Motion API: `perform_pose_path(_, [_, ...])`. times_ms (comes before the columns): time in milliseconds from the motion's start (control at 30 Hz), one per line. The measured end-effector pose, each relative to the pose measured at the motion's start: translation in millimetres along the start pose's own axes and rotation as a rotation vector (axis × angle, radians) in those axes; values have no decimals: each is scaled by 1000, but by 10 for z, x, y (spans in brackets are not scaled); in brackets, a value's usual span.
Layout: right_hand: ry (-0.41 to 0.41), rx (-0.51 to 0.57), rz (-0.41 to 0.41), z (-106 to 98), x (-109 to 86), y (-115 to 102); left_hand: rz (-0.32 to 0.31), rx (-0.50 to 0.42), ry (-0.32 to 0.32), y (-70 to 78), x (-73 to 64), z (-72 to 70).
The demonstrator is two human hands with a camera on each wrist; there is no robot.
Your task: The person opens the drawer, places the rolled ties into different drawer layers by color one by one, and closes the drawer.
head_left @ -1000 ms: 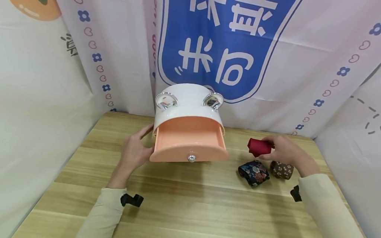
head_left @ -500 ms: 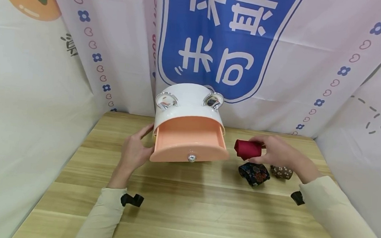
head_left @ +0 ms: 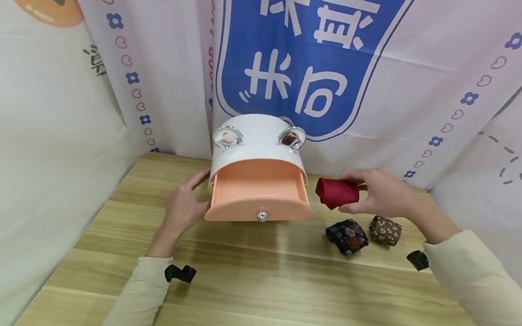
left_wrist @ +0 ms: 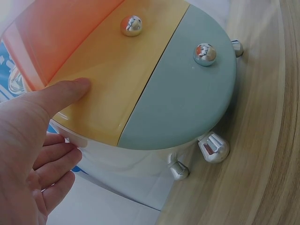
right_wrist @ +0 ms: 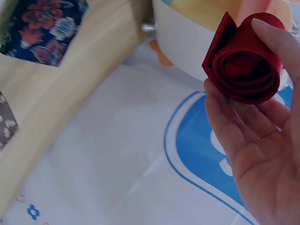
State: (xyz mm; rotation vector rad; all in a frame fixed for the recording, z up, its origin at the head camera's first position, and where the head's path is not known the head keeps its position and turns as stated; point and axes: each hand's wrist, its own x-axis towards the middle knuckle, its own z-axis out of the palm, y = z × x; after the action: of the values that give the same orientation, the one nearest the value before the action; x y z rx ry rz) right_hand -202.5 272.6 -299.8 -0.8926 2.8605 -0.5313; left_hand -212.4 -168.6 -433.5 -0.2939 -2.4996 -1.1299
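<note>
A rolled red necktie is pinched between thumb and fingers of my right hand, raised over the table just right of a small drawer cabinet. The cabinet is white, with its top peach drawer pulled out and nothing inside. My left hand holds the cabinet's left side. In the left wrist view its thumb lies on the yellow drawer front and its fingers are at the white side. A dark floral necktie roll and a brown flowered necktie roll lie on the table below my right hand.
Below the yellow drawer is a grey-green drawer, and silver feet stand under the cabinet. Two round silver-rimmed pieces stick up from its top. The wooden table meets a printed cloth backdrop behind.
My right hand has lifted the red necktie and carried it left towards the cabinet, uncovering the brown roll. My left hand, the cabinet and the open drawer have stayed put.
</note>
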Motion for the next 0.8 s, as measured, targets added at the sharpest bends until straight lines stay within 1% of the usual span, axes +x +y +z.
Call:
perform_pose_path(233, [0, -35, -12, -234, 36, -189, -4, -6, -6, -6, 7, -1])
perform_pose_path(367, [-8, -41, -31, -319, 72, -279, -13, -4, -15, 3, 8, -4])
perform_pose_path(633, [-18, 20, -69, -379, 200, -432, -25, 11, -18, 12, 3, -7])
perform_pose_path(800, [-25, 28, -110, -383, 310, -509, -21, 13, -22, 9, 6, -4])
